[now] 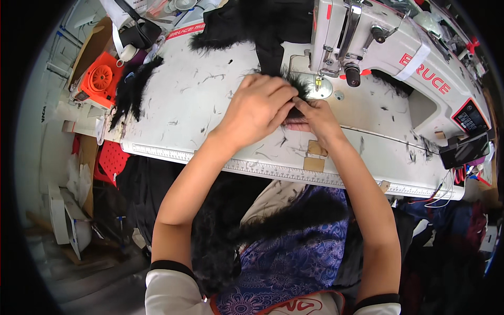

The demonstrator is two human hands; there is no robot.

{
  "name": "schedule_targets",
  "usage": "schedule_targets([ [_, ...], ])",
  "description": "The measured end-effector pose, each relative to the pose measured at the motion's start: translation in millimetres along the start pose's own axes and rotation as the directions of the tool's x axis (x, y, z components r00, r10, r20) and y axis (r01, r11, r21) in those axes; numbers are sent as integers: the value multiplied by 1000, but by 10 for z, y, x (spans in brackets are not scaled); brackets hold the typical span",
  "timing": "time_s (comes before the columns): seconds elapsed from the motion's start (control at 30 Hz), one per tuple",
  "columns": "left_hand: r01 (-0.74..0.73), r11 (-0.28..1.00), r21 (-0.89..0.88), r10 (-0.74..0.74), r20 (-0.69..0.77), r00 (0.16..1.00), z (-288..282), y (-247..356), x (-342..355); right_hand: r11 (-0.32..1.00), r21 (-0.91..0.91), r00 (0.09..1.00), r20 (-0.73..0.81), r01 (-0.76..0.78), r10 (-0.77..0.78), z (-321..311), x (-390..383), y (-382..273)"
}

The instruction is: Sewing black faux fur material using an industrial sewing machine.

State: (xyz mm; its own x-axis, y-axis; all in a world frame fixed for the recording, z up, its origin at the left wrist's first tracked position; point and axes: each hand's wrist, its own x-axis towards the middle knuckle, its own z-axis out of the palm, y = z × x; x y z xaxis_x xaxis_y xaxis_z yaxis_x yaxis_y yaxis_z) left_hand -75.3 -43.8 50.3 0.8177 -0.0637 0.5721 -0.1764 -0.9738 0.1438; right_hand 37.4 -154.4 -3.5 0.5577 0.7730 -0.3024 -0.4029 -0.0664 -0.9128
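Both hands meet over the white sewing table, just in front of the sewing machine's needle area. My left hand [258, 107] is closed, its fingers pinching the edge of a black garment piece with feathery trim [298, 84]. From the right, my right hand [317, 121] grips the same trimmed edge, thumb and fingers pressed together. The black fabric [270, 56] runs back from my hands to a larger feather-edged part at the far side. The presser foot [318, 84] of the white sewing machine [388, 39] stands right behind the trim. Most of the gripped edge is hidden by my fingers.
An orange round-fronted device [100, 79] stands at the left beside a strip of black feathers [135, 86]. Loose feather bits litter the table. A ruler strip [252, 167] lines the front edge. A dark phone-like device [464, 151] sits at the right; more black feathered material [294, 215] covers my lap.
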Motion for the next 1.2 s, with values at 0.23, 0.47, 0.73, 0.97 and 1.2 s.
schedule_targets([
  [0.23,203,979,-33,-201,65,977,415,-327,-358,797,-601,998,6,58,-68,-361,-249,-208],
  [0.47,276,939,208,-189,-359,914,659,-1068,587,552,-809,877,-101,202,-470,-921,90,-153],
  [0.73,-121,983,139,140,-139,980,699,-1056,759,451,-892,907,-160,36,-390,-1089,320,-291],
  [0.97,-48,993,-107,51,20,999,923,-720,292,308,-937,956,71,162,-285,-1113,523,-248],
  [1.2,-241,971,-11,239,159,958,1117,-1001,518,300,-898,901,193,321,-389,-1113,955,-220],
])
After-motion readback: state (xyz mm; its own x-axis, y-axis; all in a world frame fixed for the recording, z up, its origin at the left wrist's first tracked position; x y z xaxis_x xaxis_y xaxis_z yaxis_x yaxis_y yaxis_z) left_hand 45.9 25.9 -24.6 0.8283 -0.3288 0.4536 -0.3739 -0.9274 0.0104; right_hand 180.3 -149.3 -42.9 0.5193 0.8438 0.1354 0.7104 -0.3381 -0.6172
